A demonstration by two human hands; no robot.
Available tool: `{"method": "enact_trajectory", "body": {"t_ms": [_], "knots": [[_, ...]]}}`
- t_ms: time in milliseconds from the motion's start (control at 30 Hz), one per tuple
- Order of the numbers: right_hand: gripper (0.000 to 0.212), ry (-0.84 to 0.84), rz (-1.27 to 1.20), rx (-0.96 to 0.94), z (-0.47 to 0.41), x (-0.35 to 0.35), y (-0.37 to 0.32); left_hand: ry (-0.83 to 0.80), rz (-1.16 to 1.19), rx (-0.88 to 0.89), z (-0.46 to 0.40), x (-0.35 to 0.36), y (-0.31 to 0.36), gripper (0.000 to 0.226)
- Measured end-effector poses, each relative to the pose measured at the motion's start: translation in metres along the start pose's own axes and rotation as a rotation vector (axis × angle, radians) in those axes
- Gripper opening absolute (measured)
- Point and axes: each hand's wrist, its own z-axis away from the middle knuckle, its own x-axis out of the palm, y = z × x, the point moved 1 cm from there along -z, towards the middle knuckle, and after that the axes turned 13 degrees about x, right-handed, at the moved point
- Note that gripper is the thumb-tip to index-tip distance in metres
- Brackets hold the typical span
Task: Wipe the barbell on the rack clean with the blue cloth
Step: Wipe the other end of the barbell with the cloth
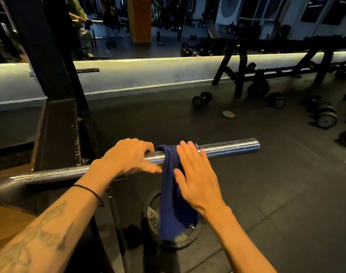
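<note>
**Cloth on the bar, wiping barely under way**

A blue cloth hangs draped over the chrome sleeve of a barbell resting on a dark rack, with most of the fabric dangling below the bar on the near side. The left hand curls over the top of the bar just beside the cloth, on the side toward the rack, its fingers wrapped on the metal as if to steady it. The right hand lies flat and released against the cloth, fingers straight, the fingertips reaching up onto the bar and the palm pressing the hanging fabric; it is not clenched round anything.

Judged from this position, the job looks to be at an early or middle stage. The cloth covers only a narrow band of the sleeve. The stretch from the cloth out to the free end of the bar shines bare, and the long knurled shaft running from the rack toward the left edge of view is untouched by the cloth at this moment. Whether any of that metal is already clean cannot be told in the dim light. A weight plate lies on the floor below the cloth, and dumbbells are scattered well beyond the bar.
</note>
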Motion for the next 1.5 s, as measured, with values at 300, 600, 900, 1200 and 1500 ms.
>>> {"method": "enact_trajectory", "body": {"t_ms": [300,600,900,1200,1500], "knots": [[0.067,0.172,-0.043,0.335,-0.005,-0.012,0.039,-0.03,-0.046,-0.01,-0.001,0.0,0.009,0.042],[0.066,0.057,0.009,0.008,0.005,0.006,0.005,0.163,-0.452,-0.089,0.013,0.035,0.063,0.073],[0.07,0.233,-0.1,0.361,-0.005,0.006,0.017,0.234,-0.382,-0.188,-0.001,0.034,0.056,0.067],[0.067,0.116,0.045,0.047,0.002,0.003,0.027,0.065,-0.23,-0.156,-0.011,0.018,0.04,0.064],[0.074,0.208,-0.16,0.278,0.005,0.004,0.012,0.227,-0.276,-0.146,-0.009,0.023,0.047,0.077]]}}
